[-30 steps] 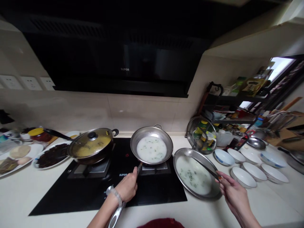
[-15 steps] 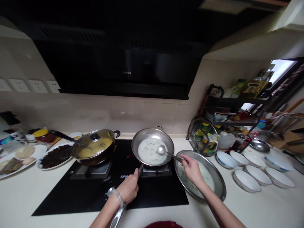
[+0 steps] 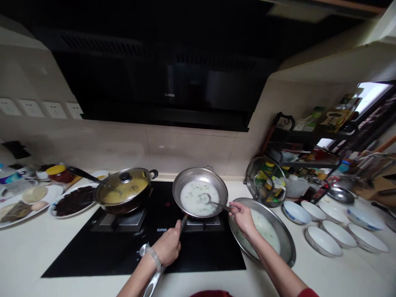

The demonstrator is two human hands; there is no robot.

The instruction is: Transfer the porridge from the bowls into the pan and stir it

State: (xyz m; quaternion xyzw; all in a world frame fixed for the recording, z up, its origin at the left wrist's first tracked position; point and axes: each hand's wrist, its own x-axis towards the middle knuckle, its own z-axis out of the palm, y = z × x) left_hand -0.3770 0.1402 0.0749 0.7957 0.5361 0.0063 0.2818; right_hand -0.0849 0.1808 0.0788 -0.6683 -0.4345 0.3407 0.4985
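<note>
My left hand point(image 3: 168, 246) is closed around the long handle of a steel wok point(image 3: 222, 183) on the right burner. White soup point(image 3: 193, 201) with green bits fills the wok's bottom. Closed on the dark handle of a ladle point(image 3: 218, 204), my right hand point(image 3: 243, 218) holds it from the right. The ladle's bowl is dipped in the soup. Beneath my right forearm stands a wide steel basin point(image 3: 287, 237) holding similar white soup with green bits.
A lidded pan point(image 3: 123, 192) of yellow food sits on the left burner. Plates of dark food point(image 3: 76, 201) and eggs point(image 3: 39, 205) lie further left. At right are several white bowls point(image 3: 323, 240), a glass lid point(image 3: 266, 181) and a shelf rack point(image 3: 312, 163). A range hood point(image 3: 167, 111) hangs above.
The ladle has gone lower and slightly left, its bowl now dipped in the soup instead of showing its rounded underside. My left hand has stayed on the wok handle.
</note>
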